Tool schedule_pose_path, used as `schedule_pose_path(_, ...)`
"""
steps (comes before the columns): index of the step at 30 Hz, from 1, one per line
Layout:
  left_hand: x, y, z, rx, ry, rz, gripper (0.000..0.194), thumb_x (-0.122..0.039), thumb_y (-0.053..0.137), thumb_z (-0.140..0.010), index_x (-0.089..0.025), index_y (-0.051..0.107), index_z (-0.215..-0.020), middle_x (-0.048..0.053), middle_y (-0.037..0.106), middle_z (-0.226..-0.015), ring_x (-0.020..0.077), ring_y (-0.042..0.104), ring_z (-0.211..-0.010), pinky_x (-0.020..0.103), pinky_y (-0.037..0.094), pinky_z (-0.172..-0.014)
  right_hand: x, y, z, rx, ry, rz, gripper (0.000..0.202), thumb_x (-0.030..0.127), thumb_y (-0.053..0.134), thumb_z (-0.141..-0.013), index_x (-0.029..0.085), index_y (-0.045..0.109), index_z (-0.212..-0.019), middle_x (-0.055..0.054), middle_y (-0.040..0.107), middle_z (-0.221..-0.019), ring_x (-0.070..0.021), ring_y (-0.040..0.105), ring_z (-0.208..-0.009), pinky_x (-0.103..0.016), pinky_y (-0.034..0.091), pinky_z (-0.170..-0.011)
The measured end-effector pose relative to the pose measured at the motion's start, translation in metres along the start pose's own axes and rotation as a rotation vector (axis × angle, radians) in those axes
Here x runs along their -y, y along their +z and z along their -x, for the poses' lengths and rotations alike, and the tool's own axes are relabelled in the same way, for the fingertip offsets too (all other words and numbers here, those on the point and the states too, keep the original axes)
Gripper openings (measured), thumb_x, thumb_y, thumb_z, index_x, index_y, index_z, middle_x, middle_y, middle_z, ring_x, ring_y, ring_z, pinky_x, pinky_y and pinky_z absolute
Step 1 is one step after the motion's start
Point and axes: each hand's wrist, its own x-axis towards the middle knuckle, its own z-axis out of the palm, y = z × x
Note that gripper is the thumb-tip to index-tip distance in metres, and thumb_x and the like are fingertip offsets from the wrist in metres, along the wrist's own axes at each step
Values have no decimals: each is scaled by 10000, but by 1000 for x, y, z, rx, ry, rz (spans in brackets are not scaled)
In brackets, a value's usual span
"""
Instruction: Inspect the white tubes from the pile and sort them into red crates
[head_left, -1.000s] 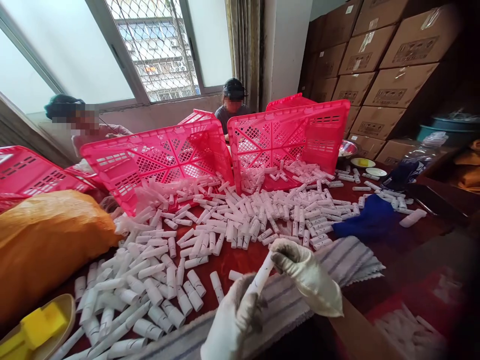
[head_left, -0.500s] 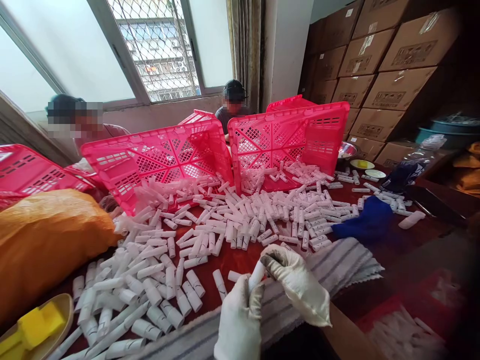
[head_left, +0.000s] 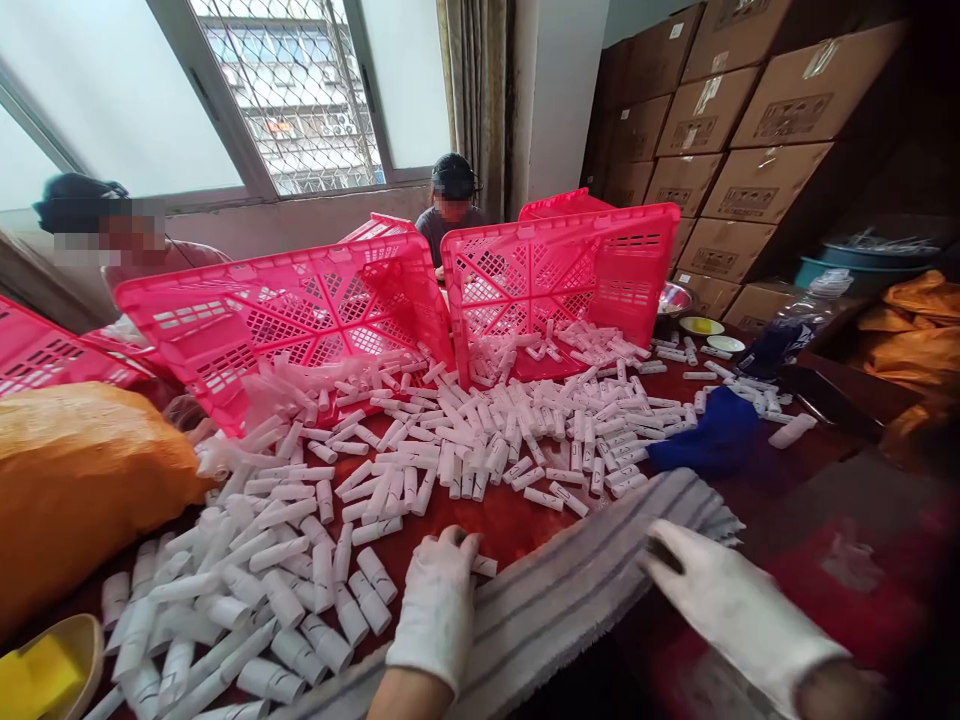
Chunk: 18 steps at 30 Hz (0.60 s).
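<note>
My left hand, in a white glove, reaches down to the red table at the near edge of the loose white tubes. Its fingers point down and are mostly hidden behind the back of the hand. A short white tube lies right beside the fingertips. My right hand, also gloved, hovers over the right end of a grey striped towel. Its fingers are curled in, with a dark patch around the fingertips, and whatever they may hold is hidden. Many tubes bear a black line mark.
Two pink crates lie tipped behind the pile, tubes spilling out. An orange sack and a bowl with a yellow object are at left. A blue cloth and a bottle stand right. Two people sit opposite; cartons are stacked behind.
Both hands were together on a white tube over the towel. They have parted: the left moved left and down to the table, the right swung right. That tube no longer shows.
</note>
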Motion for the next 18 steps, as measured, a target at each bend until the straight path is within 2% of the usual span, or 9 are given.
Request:
schedule_pose_path(1, 0, 0, -4, -5, 7, 11, 332, -82, 530, -698, -229, 733, -915, 121, 666, -965, 292, 570, -829, 395, 416, -708, 11, 12, -11, 71, -35, 80, 154, 214, 556, -813, 291, 645, -912, -69, 700, -901, -251, 650, -811, -377, 493, -728)
schedule_pose_path(3, -1, -2, -7, -39, 11, 37, 235, -144, 543, -736, -231, 735, -840, 110, 666, -901, 283, 569, -835, 391, 419, -721, 38, 41, -37, 128, -197, 176, 218, 148, 531, -799, 225, 638, -973, -98, 670, -1026, -267, 614, -974, -398, 471, -848)
schedule_pose_path(6, -5, -5, 0, -120, -7, 106, 223, -206, 587, -745, -248, 701, -931, 78, 661, -994, 251, 580, -919, 359, 441, -790, 69, 79, -64, 203, -156, 266, 160, 110, 518, -796, 175, 658, -836, -111, 671, -848, -266, 640, -849, -403, 494, -771)
schedule_pose_path(8, -9, -7, 9, -151, -27, 232, 225, -264, 555, -797, -243, 663, -992, 58, 665, -1007, 207, 598, -932, 310, 459, -813, 77, 90, -66, 215, -142, 245, 157, 141, 498, -833, 174, 645, -880, -102, 667, -817, -245, 646, -799, -381, 505, -741)
schedule_pose_path(10, -18, -9, 17, -117, -62, 519, 247, -351, 493, -854, -222, 627, -1017, 46, 676, -972, 177, 614, -919, 270, 472, -808, 81, 92, -56, 163, -147, 23, 189, 198, 483, -869, 201, 578, -1032, -80, 664, -899, -205, 644, -805, -337, 516, -742)
schedule_pose_path(11, -23, -9, 20, -81, -82, 681, 271, -393, 475, -866, -212, 615, -1012, 42, 680, -946, 169, 618, -904, 254, 474, -797, 84, 91, -50, 131, -133, -169, 207, 231, 483, -879, 222, 529, -1081, -57, 656, -907, -178, 640, -760, -308, 524, -709)
schedule_pose_path(13, -34, -10, 25, 11, -113, 930, 314, -445, 480, -861, -198, 600, -1015, 41, 680, -938, 162, 612, -880, 238, 468, -787, 90, 88, -38, 65, -77, -605, 204, 282, 530, -863, 255, 473, -1058, -2, 624, -824, -137, 601, -612, -269, 521, -602)
schedule_pose_path(15, -43, -9, 27, 73, -138, 1002, 326, -422, 534, -829, -181, 596, -1039, 49, 678, -952, 165, 599, -863, 240, 457, -782, 99, 86, -31, 24, -20, -879, 209, 288, 618, -807, 269, 471, -955, 31, 579, -745, -123, 562, -560, -251, 505, -554)
schedule_pose_path(18, -47, -6, 29, 114, -205, 1044, 336, -327, 619, -746, -136, 616, -1023, 66, 677, -932, 181, 576, -863, 262, 438, -797, 109, 84, -30, 31, 17, -959, 205, 271, 683, -755, 261, 497, -842, 16, 575, -746, -134, 564, -641, -248, 501, -597)
